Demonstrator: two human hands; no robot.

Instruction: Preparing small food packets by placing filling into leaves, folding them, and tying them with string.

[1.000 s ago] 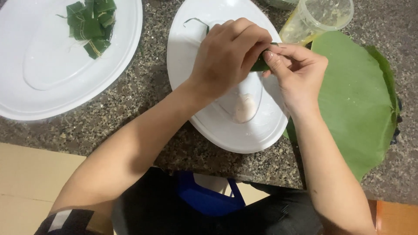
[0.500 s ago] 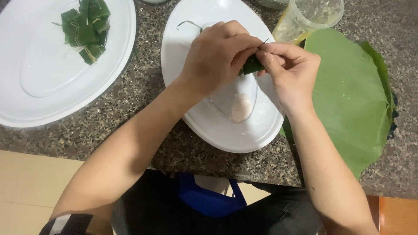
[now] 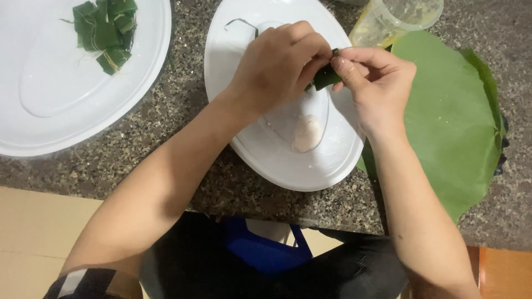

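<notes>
Small green leaf parcel pinched between fingertips of left hand and right hand, both closed on it, held above white oval plate, likely so scraps are caught. Pale peeled piece lies on plate below parcel. Large green leaf spread right of plate.

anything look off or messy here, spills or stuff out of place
Nothing is spilled or damaged. The only stray bits are a thin green strand loose at the top of the middle white plate and a small pale lump in its centre. Both hands, left hand and right hand, pinch a small folded leaf piece.
</notes>
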